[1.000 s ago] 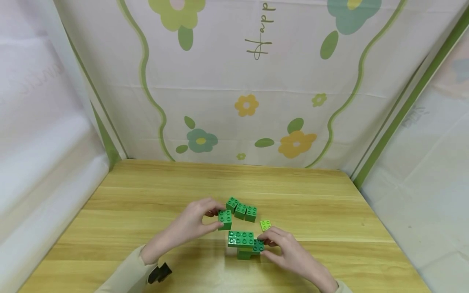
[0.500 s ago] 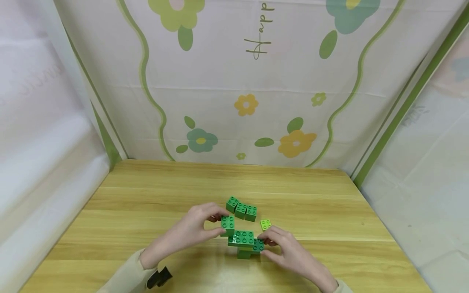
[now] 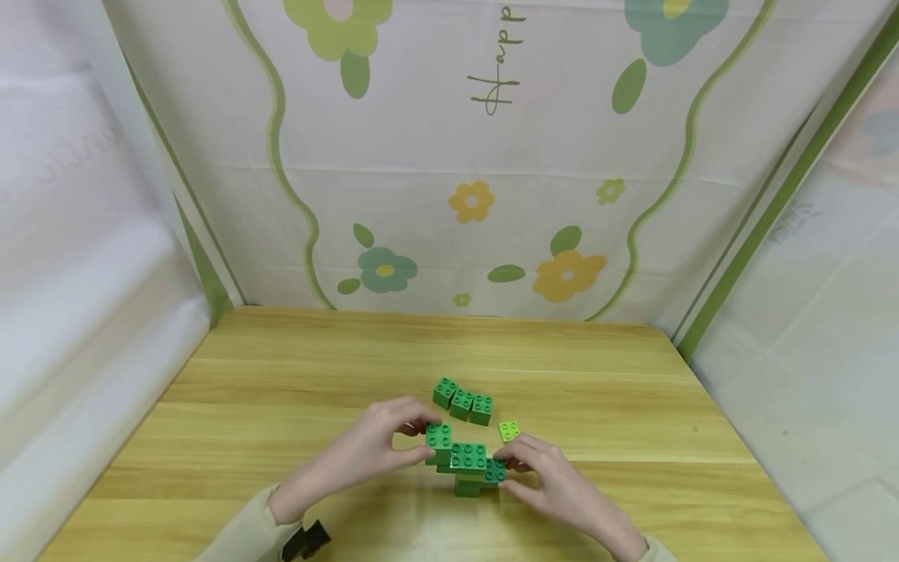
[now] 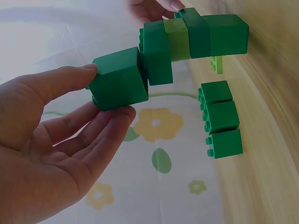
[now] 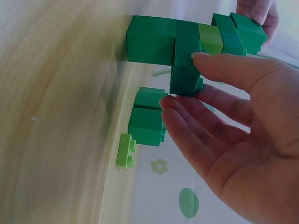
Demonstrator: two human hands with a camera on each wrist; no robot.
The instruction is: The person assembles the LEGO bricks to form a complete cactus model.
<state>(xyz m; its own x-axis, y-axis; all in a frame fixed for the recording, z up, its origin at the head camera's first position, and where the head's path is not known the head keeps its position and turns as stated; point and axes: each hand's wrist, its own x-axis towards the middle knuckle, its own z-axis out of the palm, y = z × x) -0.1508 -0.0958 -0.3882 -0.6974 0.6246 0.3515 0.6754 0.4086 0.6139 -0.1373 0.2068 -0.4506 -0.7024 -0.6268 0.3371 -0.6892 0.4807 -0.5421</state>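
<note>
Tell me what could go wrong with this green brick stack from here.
The square brick in the left grip looks tilted against the upper long brick, so it might not seat squarely when pressed.

That end of the upper long brick overhangs the single base brick, so pushing down there could tip the stack.

The right grip steadies only the lower long brick, so joints above it could loosen.

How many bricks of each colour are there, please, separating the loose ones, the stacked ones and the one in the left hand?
Loose green bricks: 3
Loose lime brick: 1
Stacked green bricks: 3
Stacked lime brick: 1
Green brick in the left hand: 1
Total: 9
</note>
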